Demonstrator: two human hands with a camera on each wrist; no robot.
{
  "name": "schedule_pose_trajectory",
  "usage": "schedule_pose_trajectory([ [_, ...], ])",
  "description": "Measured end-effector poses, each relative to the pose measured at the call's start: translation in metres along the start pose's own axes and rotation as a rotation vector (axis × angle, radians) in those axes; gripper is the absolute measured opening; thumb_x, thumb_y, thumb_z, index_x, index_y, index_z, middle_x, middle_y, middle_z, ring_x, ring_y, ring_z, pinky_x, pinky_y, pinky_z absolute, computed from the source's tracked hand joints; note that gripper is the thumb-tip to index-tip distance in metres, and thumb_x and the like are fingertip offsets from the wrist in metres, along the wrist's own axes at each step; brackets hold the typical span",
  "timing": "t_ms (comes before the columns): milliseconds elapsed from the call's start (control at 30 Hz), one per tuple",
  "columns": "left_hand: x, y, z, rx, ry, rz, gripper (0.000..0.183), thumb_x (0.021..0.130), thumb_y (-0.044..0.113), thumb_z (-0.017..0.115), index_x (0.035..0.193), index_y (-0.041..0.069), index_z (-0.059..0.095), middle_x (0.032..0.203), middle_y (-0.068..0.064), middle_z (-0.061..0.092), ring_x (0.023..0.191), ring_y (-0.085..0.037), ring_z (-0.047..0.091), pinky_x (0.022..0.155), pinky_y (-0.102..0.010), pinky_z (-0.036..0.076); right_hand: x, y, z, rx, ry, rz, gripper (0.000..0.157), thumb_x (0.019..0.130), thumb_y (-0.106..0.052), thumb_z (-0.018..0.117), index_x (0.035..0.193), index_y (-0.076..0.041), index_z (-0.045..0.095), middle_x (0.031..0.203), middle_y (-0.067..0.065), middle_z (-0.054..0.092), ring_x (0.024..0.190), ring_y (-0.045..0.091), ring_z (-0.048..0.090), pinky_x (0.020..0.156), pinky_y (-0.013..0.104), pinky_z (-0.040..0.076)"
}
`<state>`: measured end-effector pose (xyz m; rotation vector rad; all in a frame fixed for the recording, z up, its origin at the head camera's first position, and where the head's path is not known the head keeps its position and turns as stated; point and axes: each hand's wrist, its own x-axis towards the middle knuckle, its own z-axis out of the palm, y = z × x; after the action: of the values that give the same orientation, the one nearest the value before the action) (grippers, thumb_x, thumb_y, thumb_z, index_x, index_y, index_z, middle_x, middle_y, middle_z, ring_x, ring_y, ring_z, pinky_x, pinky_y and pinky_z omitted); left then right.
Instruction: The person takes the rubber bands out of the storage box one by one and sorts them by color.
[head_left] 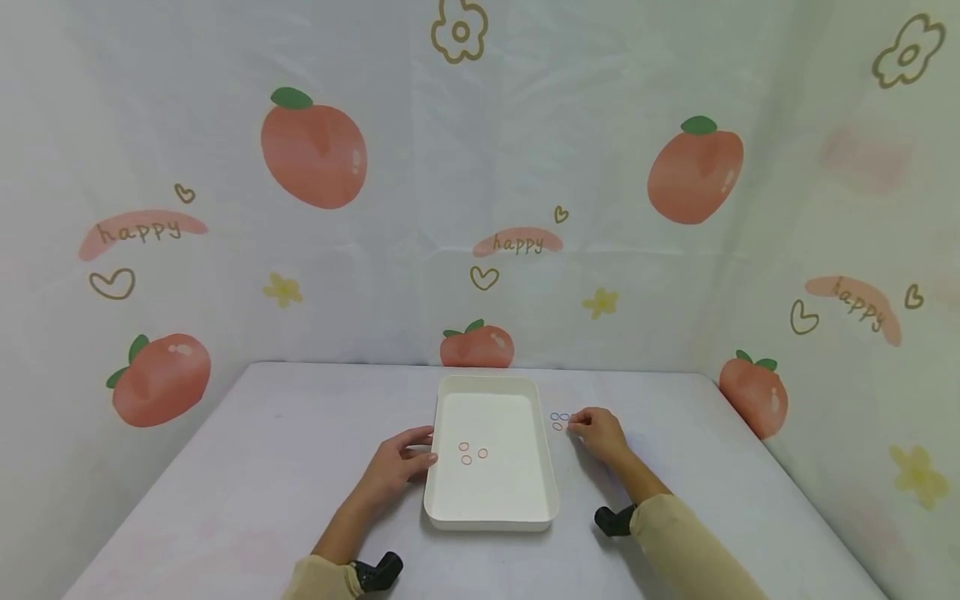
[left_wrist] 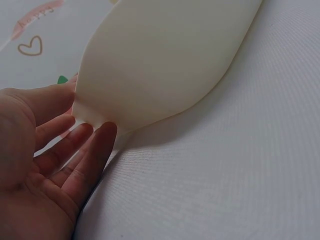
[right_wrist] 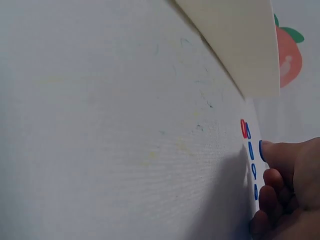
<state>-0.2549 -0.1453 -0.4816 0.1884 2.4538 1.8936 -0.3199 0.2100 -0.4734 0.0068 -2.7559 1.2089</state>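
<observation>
A white rectangular tray (head_left: 495, 500) stands on the table, with three thin red rings (head_left: 482, 453) lying inside it. My left hand (head_left: 401, 460) is at its left side; in the left wrist view, fairly straight fingers (left_wrist: 102, 150) rest their tips against the tray's outer wall (left_wrist: 160, 65). To the right of the tray, my right hand (head_left: 597, 432) is low over the table with thumb and index finger together. A small blue ring (right_wrist: 261, 150) is pinched at the thumb tip. Beside it lie several blue rings (right_wrist: 254, 171) and a red ring (right_wrist: 243, 128) on the cloth.
A white cloth covers the table (head_left: 285, 467). Behind it hangs a white curtain (head_left: 510, 158) printed with fruit, hearts and flowers. Both wrists carry a black device (head_left: 615, 521). The tray's right wall stands between the right hand and the red rings inside.
</observation>
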Motion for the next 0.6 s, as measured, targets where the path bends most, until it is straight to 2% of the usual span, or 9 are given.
schedule_pose_trajectory([
  [300,0.0012,-0.0024,-0.0008,0.001,-0.013,0.014,0.052,0.087,0.013,0.073,0.134,0.001,0.055,0.123,-0.018,0.061,0.096,-0.025,0.066,0.076,-0.036,0.054,0.0085,0.0010,0.0018,-0.012,0.005,-0.004,0.005,0.086,-0.002,0.067,0.083,0.002,0.068,0.078,0.006,0.064,0.077,0.024,0.054,0.071,0.035,0.043],
  [600,0.0020,-0.0038,-0.0015,0.006,-0.016,0.022,0.052,0.087,0.015,0.074,0.134,0.001,0.055,0.123,-0.018,0.061,0.096,-0.025,0.066,0.075,-0.036,0.054,0.0106,-0.0013,0.0059,-0.073,0.003,0.015,0.007,0.087,-0.004,0.067,0.081,0.000,0.068,0.077,0.005,0.063,0.076,0.023,0.054,0.071,0.036,0.043],
])
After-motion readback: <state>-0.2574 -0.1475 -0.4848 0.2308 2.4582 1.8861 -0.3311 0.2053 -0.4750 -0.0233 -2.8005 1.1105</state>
